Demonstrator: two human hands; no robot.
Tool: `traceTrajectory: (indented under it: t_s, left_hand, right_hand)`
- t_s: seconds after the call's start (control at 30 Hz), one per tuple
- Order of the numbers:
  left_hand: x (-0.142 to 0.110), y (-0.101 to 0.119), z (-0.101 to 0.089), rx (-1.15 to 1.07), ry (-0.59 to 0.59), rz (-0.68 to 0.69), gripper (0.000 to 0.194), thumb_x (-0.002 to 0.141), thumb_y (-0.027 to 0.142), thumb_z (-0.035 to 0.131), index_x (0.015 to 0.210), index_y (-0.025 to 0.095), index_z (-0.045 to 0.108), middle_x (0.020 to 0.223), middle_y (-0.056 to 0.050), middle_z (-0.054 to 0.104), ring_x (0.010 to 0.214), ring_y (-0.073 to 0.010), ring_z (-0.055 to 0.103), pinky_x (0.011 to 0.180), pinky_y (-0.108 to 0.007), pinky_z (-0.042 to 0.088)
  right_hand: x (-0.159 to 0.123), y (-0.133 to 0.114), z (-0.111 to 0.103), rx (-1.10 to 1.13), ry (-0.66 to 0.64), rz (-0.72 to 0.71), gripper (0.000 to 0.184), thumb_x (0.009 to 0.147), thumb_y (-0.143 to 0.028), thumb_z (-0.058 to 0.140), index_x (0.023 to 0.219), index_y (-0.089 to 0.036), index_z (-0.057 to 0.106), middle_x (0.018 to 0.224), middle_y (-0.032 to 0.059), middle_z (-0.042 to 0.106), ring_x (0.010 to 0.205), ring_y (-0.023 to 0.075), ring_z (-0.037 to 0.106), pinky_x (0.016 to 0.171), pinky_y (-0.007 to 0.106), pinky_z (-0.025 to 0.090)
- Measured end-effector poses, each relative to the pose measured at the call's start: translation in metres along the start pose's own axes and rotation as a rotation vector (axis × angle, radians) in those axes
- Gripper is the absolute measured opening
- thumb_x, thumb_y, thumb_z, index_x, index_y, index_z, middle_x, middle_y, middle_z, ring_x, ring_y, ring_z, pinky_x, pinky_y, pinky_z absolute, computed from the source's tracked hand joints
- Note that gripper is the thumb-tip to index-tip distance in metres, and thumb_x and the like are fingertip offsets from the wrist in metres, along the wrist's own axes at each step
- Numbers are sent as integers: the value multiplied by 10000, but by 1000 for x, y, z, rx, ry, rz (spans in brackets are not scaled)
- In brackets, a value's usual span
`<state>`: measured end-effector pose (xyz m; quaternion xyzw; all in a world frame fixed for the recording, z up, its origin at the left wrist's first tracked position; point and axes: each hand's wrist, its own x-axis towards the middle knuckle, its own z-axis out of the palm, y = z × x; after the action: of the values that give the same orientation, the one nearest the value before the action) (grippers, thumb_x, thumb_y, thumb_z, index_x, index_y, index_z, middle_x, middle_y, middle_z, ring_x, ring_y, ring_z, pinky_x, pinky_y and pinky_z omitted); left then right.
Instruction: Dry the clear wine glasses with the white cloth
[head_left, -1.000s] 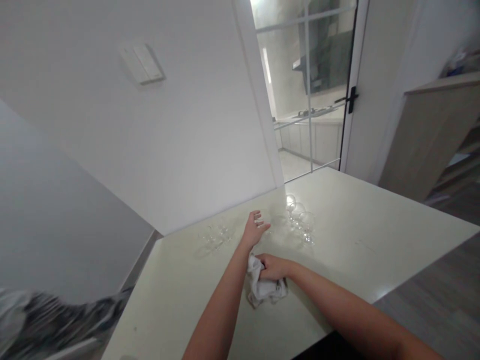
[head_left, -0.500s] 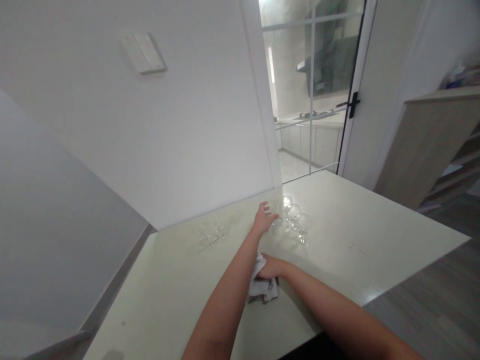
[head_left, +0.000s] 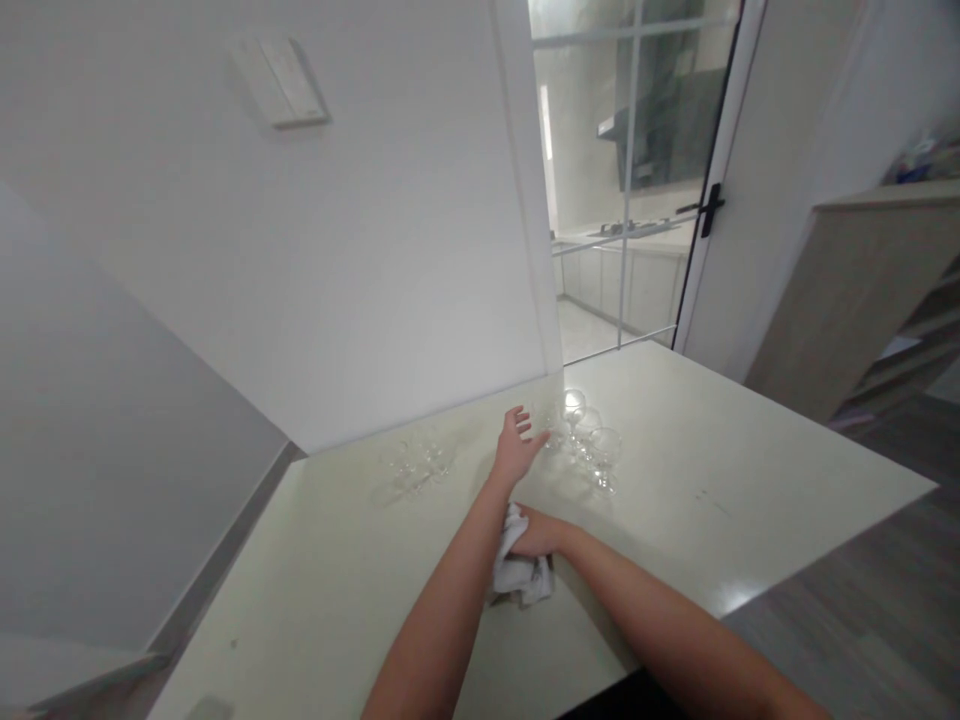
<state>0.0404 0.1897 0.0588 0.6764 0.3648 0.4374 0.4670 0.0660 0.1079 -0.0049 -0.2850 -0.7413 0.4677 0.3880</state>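
Clear glasses (head_left: pixel 606 443) in a close cluster on the counter (head_left: pixel 720 425), just right of the left hand (head_left: pixel 517 450), seemingly stemmed, with rounded bowls. Likely light, stiff and thin-walled, so fragile, and apt to slip against damp or smooth skin. Best taken one at a time, low on the bowl or by the stem, with soft, even pressure and no squeeze at the rim. Close enough together to clink if nudged sideways.

Beside that cluster, left hand with fingers spread and thumb apart, palm turned towards the glasses. Cannot tell, against such clear glass, whether touching any of them.

Nearer, a white cloth (head_left: pixel 517 575), bunched and folded in the right hand (head_left: pixel 537 535), with fingers partly hidden in it and closed on the fabric. Looks soft, limp and light; easy to gather anywhere, safest in a thick fold, with loose edges well clear of the stems.

Farther left on the counter, fainter glasses (head_left: pixel 431 462), apart from the left hand and too pale to count. Probably just as breakable, and hard to make out against the pale top.

Beyond the counter, a white wall (head_left: pixel 420 250) on the far side, then a glazed door (head_left: pixel 585 190) at far right.
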Motion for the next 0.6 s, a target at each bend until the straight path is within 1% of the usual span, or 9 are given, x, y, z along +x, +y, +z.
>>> traceTrajectory:
  t_s: [0.07, 0.1, 0.17, 0.23, 0.3, 0.37, 0.47, 0.53, 0.6]
  left_hand:
    - [-28, 4, -27, 51, 110, 159, 550, 728, 336, 718, 1204, 217, 468, 1144, -118, 572, 982, -218, 590, 726, -310, 492]
    - [-42, 3, -44, 103, 208, 237, 455, 772, 330, 673, 1174, 216, 494, 1090, -94, 580, 942, -190, 590, 723, -290, 481]
    - [-67, -6, -81, 213, 509, 359, 321, 795, 304, 642, 1076, 199, 528, 997, -57, 556, 845, -145, 565, 716, -265, 460]
    - [-83, -22, -116, 276, 845, 401, 359, 774, 294, 657, 1074, 193, 489, 1004, -46, 514, 804, -126, 536, 702, -258, 445]
    - [-87, -44, -143, 319, 1003, 324, 458, 749, 300, 679, 1123, 197, 435, 1077, -59, 485, 855, -133, 531, 728, -270, 445]
    - [-82, -65, -160, 298, 997, 179, 577, 716, 323, 710, 1176, 210, 382, 1175, -84, 456, 968, -163, 531, 771, -294, 457]
    - [-71, -86, -167, 188, 909, -4, 641, 703, 352, 725, 1212, 227, 356, 1277, -117, 410, 1144, -212, 485, 885, -347, 451]
    - [-67, -92, -166, 169, 837, -21, 616, 706, 343, 727, 1206, 227, 386, 1262, -117, 445, 1196, -224, 466, 971, -377, 408]
    - [-66, -95, -165, 183, 749, -1, 586, 699, 320, 736, 1188, 225, 428, 1189, -103, 515, 1168, -218, 500, 996, -384, 391]
  right_hand:
    - [0, 3, 0, 31, 26, 5, 307, 757, -235, 533, 1033, -235, 665, 970, 2, 711, 1023, 215, 604, 976, 358, 432]
    - [-1, 4, -1, 37, 55, 20, 300, 761, -245, 544, 1036, -222, 662, 1004, 18, 697, 1019, 216, 601, 973, 359, 431]
    - [-3, 5, -2, 57, 155, 70, 315, 758, -267, 583, 1059, -207, 649, 1064, 44, 662, 1024, 222, 589, 969, 362, 427]
    - [-6, 4, -2, 124, 251, 134, 398, 753, -305, 624, 1137, -203, 607, 1068, 56, 640, 1020, 231, 582, 969, 375, 422]
    - [-8, 3, -2, 320, 354, 238, 486, 778, -385, 615, 1231, -229, 533, 964, 39, 654, 918, 229, 611, 892, 388, 468]
    - [-9, 3, -2, 591, 423, 315, 528, 783, -462, 602, 1261, -264, 495, 839, 9, 660, 802, 226, 630, 805, 385, 504]
    - [-8, 3, -5, 865, 428, 359, 571, 735, -526, 641, 1248, -308, 516, 775, -7, 666, 738, 227, 644, 762, 387, 525]
    - [-5, 2, -10, 860, 446, 380, 577, 701, -542, 675, 1218, -314, 557, 799, 5, 682, 750, 233, 653, 773, 396, 532]
    - [0, 2, -16, 743, 497, 406, 538, 665, -567, 702, 1107, -267, 636, 759, 26, 684, 720, 247, 655, 752, 413, 541]
